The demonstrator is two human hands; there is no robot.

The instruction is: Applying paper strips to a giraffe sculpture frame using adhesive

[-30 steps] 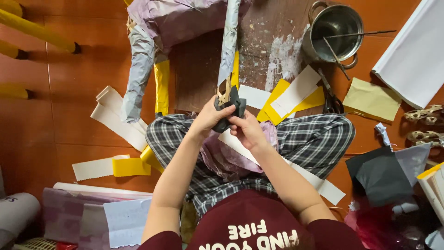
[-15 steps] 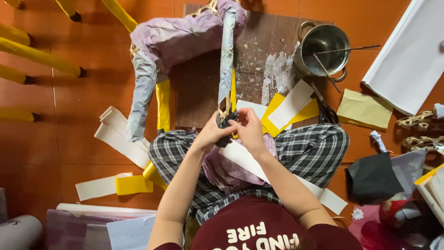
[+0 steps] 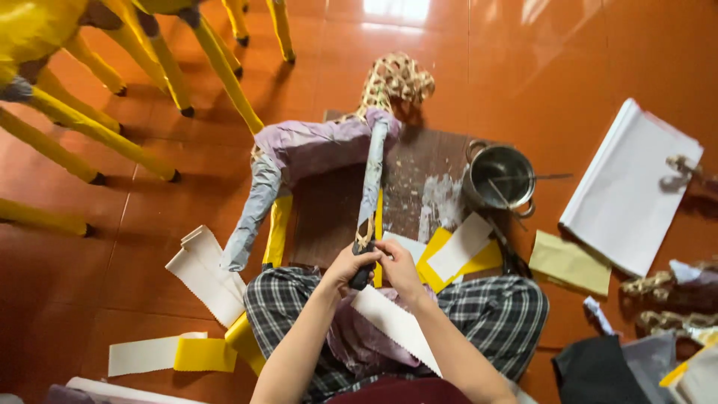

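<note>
A woven animal frame point(image 3: 329, 146), partly covered in pale purple and grey paper, lies on the floor in front of me with its bare wicker head point(image 3: 396, 78) at the far end. One paper-wrapped leg point(image 3: 371, 179) points toward me. My left hand point(image 3: 348, 263) grips the black foot end of that leg. My right hand point(image 3: 396, 265) pinches paper at the same spot, fingers closed beside the left hand. A white paper strip point(image 3: 393, 322) lies across my plaid-clad lap.
A steel pot point(image 3: 502, 176) with a stick in it stands on a brown board point(image 3: 419, 187). White and yellow paper strips point(image 3: 202, 273) lie left; a white paper stack point(image 3: 632, 187) lies right. Yellow paper-covered legs point(image 3: 149, 75) of other figures stand at the upper left.
The view has tilted up and away, showing the wicker head and more yellow legs. Both hands stay together on the end of the leg.
</note>
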